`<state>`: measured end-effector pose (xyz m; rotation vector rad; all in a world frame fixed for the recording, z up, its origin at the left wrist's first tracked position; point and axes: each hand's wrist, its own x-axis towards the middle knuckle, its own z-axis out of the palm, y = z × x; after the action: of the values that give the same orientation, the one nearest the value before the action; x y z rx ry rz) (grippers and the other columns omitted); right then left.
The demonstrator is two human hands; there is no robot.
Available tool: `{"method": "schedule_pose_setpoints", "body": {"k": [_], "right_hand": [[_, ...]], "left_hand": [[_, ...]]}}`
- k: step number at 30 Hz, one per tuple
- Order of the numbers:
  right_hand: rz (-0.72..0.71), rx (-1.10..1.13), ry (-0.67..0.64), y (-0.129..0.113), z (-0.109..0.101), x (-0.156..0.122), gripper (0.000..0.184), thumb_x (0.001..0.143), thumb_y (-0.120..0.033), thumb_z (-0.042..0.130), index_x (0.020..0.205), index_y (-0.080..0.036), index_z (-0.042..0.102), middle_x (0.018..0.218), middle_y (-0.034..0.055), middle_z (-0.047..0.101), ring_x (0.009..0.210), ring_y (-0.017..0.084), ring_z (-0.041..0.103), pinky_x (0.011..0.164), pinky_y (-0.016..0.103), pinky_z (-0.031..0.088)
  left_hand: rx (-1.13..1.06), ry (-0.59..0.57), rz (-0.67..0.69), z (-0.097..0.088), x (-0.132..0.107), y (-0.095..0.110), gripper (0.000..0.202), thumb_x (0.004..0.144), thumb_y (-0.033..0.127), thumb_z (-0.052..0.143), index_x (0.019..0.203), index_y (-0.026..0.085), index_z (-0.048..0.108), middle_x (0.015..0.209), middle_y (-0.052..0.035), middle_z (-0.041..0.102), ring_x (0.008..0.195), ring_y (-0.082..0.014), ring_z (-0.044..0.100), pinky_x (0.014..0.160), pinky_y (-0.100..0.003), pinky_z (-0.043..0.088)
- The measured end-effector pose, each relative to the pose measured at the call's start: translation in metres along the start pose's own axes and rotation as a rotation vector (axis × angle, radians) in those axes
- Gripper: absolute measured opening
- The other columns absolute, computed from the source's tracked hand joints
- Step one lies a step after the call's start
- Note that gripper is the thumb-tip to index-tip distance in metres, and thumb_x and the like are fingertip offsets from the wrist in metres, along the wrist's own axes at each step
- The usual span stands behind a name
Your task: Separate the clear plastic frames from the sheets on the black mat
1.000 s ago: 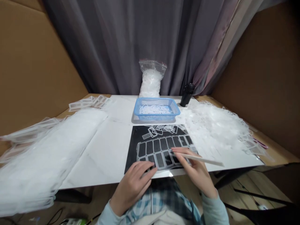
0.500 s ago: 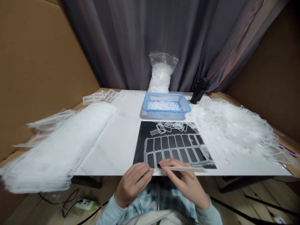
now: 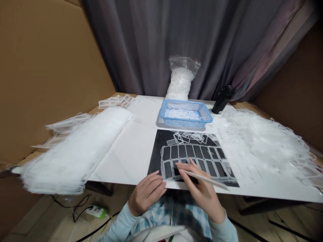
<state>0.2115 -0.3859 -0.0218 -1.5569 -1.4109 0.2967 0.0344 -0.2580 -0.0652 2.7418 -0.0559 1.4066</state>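
A translucent white grid sheet of rectangular frames [image 3: 194, 158] lies on a black mat [image 3: 157, 153] at the table's near edge. My right hand [image 3: 199, 188] is closed around a thin pale stick [image 3: 207, 179], its fingertips pressing on the grid's near row. My left hand [image 3: 147, 191] rests at the mat's near left corner, fingers together and flat on the sheet's edge, holding nothing. Several loose cut-out frames [image 3: 189, 137] lie at the far end of the mat.
A blue mesh basket [image 3: 185, 116] with white scraps stands behind the mat. Behind it are a clear bag of white pieces [image 3: 180, 80] and a black cylinder [image 3: 222, 99]. Piles of white sheets cover the left [image 3: 75, 148] and right [image 3: 259, 144] of the table. Cardboard walls enclose both sides.
The view has swung left and tilted. My right hand with the stick has moved from the table's edge forward onto the grid's near left cells. My left hand stays by the mat's near corner.
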Motion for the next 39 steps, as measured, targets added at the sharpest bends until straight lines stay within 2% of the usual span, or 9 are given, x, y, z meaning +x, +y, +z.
{"method": "schedule_pose_setpoints", "body": {"k": [5,17,21,24,26,31,33,35,39], "right_hand": [[-0.103,0.083,-0.136,-0.006,0.011,-0.002,0.017,0.1,-0.022,0.052,0.107,-0.022,0.068,0.112,0.0059,0.075,0.111,0.019,0.069,0.112,0.04,0.047],[-0.228,-0.023,-0.264,-0.002,0.014,-0.002,0.027,0.102,-0.016,0.045,0.12,-0.021,0.065,0.116,0.01,0.073,0.119,0.022,0.065,0.111,0.044,0.049],[-0.245,-0.09,-0.228,0.004,0.024,-0.008,0.032,0.103,-0.02,0.044,0.129,-0.022,0.062,0.118,0.0105,0.07,0.121,0.023,0.062,0.11,0.043,0.051],[-0.244,-0.132,-0.11,0.009,0.023,-0.009,0.035,0.102,-0.017,0.044,0.132,-0.026,0.06,0.119,0.008,0.069,0.12,0.022,0.062,0.111,0.045,0.05],[-0.267,-0.179,0.068,0.012,0.013,-0.005,0.035,0.101,-0.013,0.045,0.13,-0.025,0.061,0.119,0.008,0.07,0.117,0.023,0.064,0.109,0.048,0.05],[-0.077,-0.288,0.857,0.015,-0.031,0.004,0.024,0.096,-0.017,0.059,0.117,-0.021,0.07,0.111,0.0102,0.072,0.106,0.027,0.069,0.098,0.051,0.054],[-0.042,-0.28,1.036,0.013,-0.043,0.005,0.021,0.095,-0.02,0.062,0.113,-0.017,0.072,0.108,0.0123,0.073,0.103,0.028,0.07,0.096,0.051,0.054],[-0.026,-0.266,1.029,0.01,-0.048,0.006,0.02,0.095,-0.021,0.062,0.111,-0.015,0.072,0.107,0.0128,0.073,0.102,0.028,0.07,0.095,0.05,0.054],[-0.034,-0.239,0.742,0.009,-0.042,0.017,0.022,0.097,-0.021,0.057,0.115,-0.019,0.07,0.114,0.0105,0.072,0.11,0.026,0.068,0.098,0.045,0.054]], "left_hand": [[-0.006,0.004,-0.004,0.001,-0.001,0.001,0.006,0.09,0.009,0.062,0.095,0.01,0.067,0.083,-0.0072,0.073,0.088,-0.0188,0.071,0.085,-0.038,0.066],[-0.012,0.027,0.014,0.003,-0.002,0.001,0.006,0.091,0.009,0.062,0.094,0.008,0.067,0.088,-0.0078,0.075,0.095,-0.0182,0.072,0.087,-0.033,0.065],[-0.02,0.048,0.012,0.005,-0.003,0.001,0.005,0.088,0.007,0.066,0.092,0.009,0.067,0.085,-0.0078,0.076,0.091,-0.018,0.073,0.085,-0.033,0.065],[-0.014,0.047,0.004,0.005,-0.002,0.002,0.009,0.087,0.008,0.067,0.095,0.011,0.067,0.085,-0.0064,0.076,0.088,-0.0176,0.073,0.084,-0.033,0.066],[-0.006,0.046,-0.002,0.004,-0.001,0.002,0.011,0.086,0.008,0.068,0.096,0.012,0.067,0.084,-0.0056,0.076,0.085,-0.0172,0.074,0.084,-0.033,0.066],[0.004,0.055,-0.004,0.004,0.001,0.003,0.009,0.087,0.008,0.067,0.095,0.012,0.066,0.083,-0.0053,0.075,0.082,-0.0164,0.073,0.083,-0.033,0.066],[0.005,0.055,-0.005,0.004,0.002,0.003,0.008,0.088,0.008,0.066,0.095,0.012,0.066,0.083,-0.0051,0.075,0.082,-0.016,0.073,0.083,-0.033,0.066],[0.008,0.052,-0.001,0.004,0.003,0.003,0.007,0.088,0.008,0.065,0.094,0.011,0.066,0.082,-0.0053,0.075,0.082,-0.0158,0.073,0.083,-0.033,0.066],[0.01,0.047,0.013,0.003,0.003,0.003,0.004,0.088,0.007,0.065,0.092,0.008,0.066,0.081,-0.0073,0.074,0.083,-0.0164,0.072,0.085,-0.032,0.065]]}}
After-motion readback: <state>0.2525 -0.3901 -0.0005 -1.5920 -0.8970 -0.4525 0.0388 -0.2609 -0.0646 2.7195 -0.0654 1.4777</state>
